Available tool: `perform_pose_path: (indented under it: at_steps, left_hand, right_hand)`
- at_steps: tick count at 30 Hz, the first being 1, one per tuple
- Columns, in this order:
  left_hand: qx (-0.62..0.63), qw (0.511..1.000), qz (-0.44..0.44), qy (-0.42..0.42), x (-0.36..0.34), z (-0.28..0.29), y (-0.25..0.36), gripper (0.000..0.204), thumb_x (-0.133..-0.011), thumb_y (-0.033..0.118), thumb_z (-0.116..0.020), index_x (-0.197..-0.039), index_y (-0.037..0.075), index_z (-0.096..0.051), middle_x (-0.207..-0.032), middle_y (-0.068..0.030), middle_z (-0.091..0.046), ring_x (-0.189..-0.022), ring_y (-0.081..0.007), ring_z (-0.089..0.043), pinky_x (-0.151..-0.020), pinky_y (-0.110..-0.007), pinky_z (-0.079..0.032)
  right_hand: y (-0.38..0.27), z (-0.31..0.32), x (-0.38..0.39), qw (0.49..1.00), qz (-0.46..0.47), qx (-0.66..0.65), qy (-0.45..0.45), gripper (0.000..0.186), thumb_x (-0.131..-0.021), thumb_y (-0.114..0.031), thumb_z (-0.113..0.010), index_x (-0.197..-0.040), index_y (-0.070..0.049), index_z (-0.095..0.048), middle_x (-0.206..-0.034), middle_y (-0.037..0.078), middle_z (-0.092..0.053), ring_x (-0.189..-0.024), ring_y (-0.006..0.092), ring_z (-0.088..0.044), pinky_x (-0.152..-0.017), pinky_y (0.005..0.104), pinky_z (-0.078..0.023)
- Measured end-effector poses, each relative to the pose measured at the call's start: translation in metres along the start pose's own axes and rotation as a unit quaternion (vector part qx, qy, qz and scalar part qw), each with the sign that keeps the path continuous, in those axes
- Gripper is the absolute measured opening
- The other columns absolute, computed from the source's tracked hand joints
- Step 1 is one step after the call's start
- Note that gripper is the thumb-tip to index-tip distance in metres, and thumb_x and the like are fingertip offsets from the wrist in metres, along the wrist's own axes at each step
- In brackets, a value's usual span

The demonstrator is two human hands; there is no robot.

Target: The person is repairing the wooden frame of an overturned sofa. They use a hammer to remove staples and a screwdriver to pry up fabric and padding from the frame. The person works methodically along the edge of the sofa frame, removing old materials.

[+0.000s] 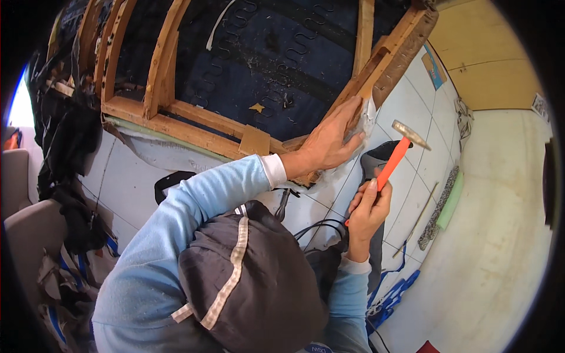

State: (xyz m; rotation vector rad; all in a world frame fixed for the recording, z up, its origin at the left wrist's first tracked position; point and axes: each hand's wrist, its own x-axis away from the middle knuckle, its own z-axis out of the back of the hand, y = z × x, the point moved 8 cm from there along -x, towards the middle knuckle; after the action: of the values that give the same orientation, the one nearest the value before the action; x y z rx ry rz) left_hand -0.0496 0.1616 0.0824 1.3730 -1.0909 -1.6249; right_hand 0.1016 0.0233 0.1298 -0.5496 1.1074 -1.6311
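My left hand (331,134) lies with outstretched fingers over the front right corner of an upturned wooden furniture frame (212,132), touching whitish padding or film (366,117) along its edge. My right hand (368,209) is wrapped around the orange handle of a hammer (393,162). The hammer's metal head is raised beside the frame, above the tiled floor and apart from the wood. Brown covering (400,65) wraps the frame's right rail. Dark cloth (271,82) with wavy springs shows inside the frame. What lies under my left palm is hidden.
Dark fabric with a light strap (238,265) fills the lower middle. Black cables (323,226) and blue straps (397,294) lie on the floor. A green roll (450,200) and a grey speckled strip (438,209) lie along the right wall. Black cloth (65,135) hangs at left near grey seats (35,232).
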Motion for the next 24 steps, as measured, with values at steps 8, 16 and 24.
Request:
perform_pose_path:
  at_steps: [8,16,24]
  left_hand:
    - [-0.069,0.996,0.042,-0.033,0.029,-0.002,-0.025,0.093,-0.098,0.032,-0.077,-0.164,-0.012,-0.029,-0.162,-0.0404,-0.040,-0.150,-0.0509,-0.045,-0.127,-0.051,-0.038]
    - [-0.119,0.990,0.032,-0.066,0.038,-0.013,-0.033,0.103,-0.099,0.036,-0.077,-0.170,-0.008,-0.018,-0.169,-0.0349,-0.034,-0.153,-0.0528,-0.041,-0.127,-0.054,-0.039]
    - [-0.132,0.989,0.020,-0.068,0.042,-0.012,-0.037,0.098,-0.100,0.035,-0.074,-0.168,-0.010,-0.020,-0.168,-0.0367,-0.035,-0.155,-0.0498,-0.039,-0.129,-0.054,-0.034]
  right_hand:
    - [-0.080,-0.010,-0.036,0.744,0.403,0.526,-0.085,0.063,-0.096,-0.004,-0.073,-0.155,-0.026,-0.067,-0.097,0.006,-0.065,-0.076,0.0236,-0.068,-0.062,0.0370,-0.057]
    - [-0.114,-0.028,-0.018,0.619,0.566,0.526,-0.141,0.062,-0.094,-0.014,-0.073,-0.153,-0.033,-0.067,-0.096,0.003,-0.062,-0.068,0.0186,-0.061,-0.053,0.0325,-0.053]
    - [-0.185,-0.075,0.021,0.628,0.625,0.435,-0.161,0.064,-0.095,-0.009,-0.067,-0.155,-0.031,-0.065,-0.094,0.003,-0.060,-0.064,0.0199,-0.061,-0.054,0.0330,-0.054]
